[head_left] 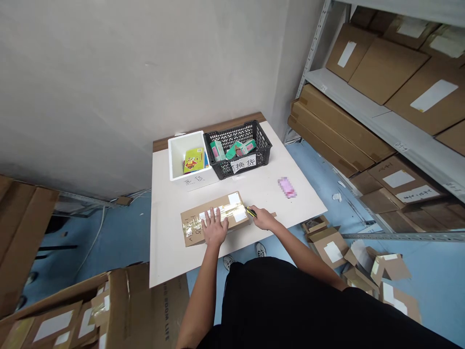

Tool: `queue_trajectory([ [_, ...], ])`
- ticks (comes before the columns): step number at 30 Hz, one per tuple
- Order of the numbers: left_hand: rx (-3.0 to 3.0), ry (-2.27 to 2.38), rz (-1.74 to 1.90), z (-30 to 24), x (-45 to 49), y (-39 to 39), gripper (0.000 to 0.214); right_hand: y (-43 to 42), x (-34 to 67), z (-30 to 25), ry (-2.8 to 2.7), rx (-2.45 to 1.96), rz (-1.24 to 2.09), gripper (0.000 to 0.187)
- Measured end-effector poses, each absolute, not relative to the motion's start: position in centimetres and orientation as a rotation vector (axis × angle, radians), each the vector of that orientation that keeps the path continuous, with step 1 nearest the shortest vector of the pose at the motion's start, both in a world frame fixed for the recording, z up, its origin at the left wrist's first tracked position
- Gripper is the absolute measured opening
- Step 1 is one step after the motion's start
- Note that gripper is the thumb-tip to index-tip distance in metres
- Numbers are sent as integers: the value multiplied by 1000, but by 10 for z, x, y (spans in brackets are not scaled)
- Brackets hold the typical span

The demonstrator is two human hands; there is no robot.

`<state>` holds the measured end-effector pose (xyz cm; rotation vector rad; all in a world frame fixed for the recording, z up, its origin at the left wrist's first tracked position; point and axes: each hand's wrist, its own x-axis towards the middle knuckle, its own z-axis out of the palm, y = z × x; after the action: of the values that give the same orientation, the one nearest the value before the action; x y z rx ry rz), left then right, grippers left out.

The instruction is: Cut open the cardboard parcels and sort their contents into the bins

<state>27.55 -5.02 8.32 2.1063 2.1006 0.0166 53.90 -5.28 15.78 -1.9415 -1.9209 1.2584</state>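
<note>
Item: taped cardboard carton [189, 216], handwriting on top; we are resting our left hand [215, 230] flat on it, fingers spread. Item: yellow-and-black cutter [251, 212]; we are gripping it in our right hand [264, 219] at the carton's right end, contact unclear. Item: white table [165, 261], at which we are standing. Behind the carton we are counting one white bin [194, 182] holding booklets [193, 161], and beside it one black crate [264, 156], labelled, holding green boxes [217, 151]. To the right, we are listing a pink object [286, 187], pixelated, and metal shelving [385, 116] bearing cartons.
</note>
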Motion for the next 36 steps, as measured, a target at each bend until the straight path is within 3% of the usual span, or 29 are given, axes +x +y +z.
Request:
queue_trajectory([
  [14,2102,2104,23,86,278,-53,75,-73,538,147,-1926,-1906,1235,60],
  [18,2100,2099,20,92,277,-47,74,-87,538,137,-1713,-2001,1108,57],
  [21,2138,2028,50,105,266,-30,77,-92,523,129,-1458,-2144,958,67],
  [24,2129,2026,94,116,240,-3,75,-88,497,121,-1498,-2210,983,89],
  [30,1975,2162,13,105,190,18,69,-30,464,108,-1546,-2253,1106,107],
  [36,1787,2338,-67,98,207,-25,81,94,435,124,-1590,-2332,916,95],
])
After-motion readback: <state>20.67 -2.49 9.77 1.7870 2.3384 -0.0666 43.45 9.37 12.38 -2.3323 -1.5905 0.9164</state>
